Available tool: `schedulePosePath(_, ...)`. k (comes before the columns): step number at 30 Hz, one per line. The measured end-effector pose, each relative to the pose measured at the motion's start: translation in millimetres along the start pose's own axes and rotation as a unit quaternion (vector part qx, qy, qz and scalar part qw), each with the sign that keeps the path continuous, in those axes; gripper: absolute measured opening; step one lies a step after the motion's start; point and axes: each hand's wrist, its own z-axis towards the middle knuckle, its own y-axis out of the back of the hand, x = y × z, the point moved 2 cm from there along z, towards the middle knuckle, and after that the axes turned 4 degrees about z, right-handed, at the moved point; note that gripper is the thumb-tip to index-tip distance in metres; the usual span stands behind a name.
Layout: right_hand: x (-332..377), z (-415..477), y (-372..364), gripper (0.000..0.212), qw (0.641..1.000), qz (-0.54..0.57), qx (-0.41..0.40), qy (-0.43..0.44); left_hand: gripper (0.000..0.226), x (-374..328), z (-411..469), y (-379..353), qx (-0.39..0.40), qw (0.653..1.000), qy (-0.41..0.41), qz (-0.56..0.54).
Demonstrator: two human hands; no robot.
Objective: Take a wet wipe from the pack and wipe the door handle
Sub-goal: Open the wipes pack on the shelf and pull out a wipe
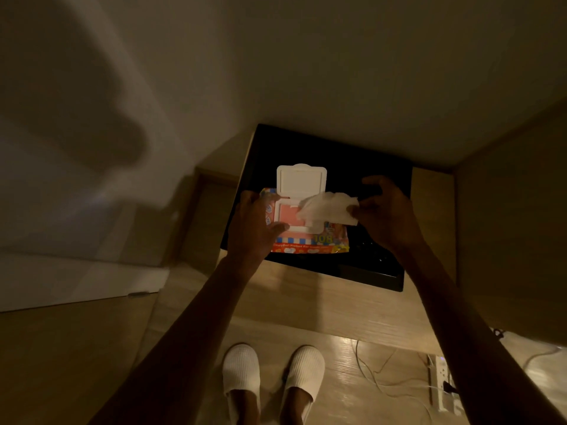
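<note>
Head view: the pack [310,240] lies on a black tray [371,271] on a wooden shelf [306,305]. Its white lid [301,180] is flipped open and stands upright at the far edge. The left hand [254,223] presses flat on the pack's left end, fingers spread. The right hand [380,210] pinches a wipe [325,208] between thumb and fingertips; the wipe's other end remains in the pack opening. White slippers [273,372] and a power strip [441,381] are on the floor below. The door handle is not visible.
</note>
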Motion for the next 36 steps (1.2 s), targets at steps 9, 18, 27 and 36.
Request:
schedulePosePath(9,0,-4,11,0.029,0.993,0.033,0.098,-0.051,0.06,-1,-1,0,-0.004,1.0,0.003,0.004)
schedulePosePath(18,-12,-14,0,0.04,0.987,-0.094,0.117,0.047,0.06,3,1,-4,0.002,1.0,0.005,-0.015)
schedulePosePath(27,-3,-9,6,0.026,0.949,-0.235,0.071,0.197,0.059,0,1,-3,0.001,1.0,0.007,-0.005)
schedulePosePath(36,19,-8,16,0.018,0.96,-0.123,-0.044,0.247,0.058,-3,-3,1,0.002,1.0,0.021,-0.019)
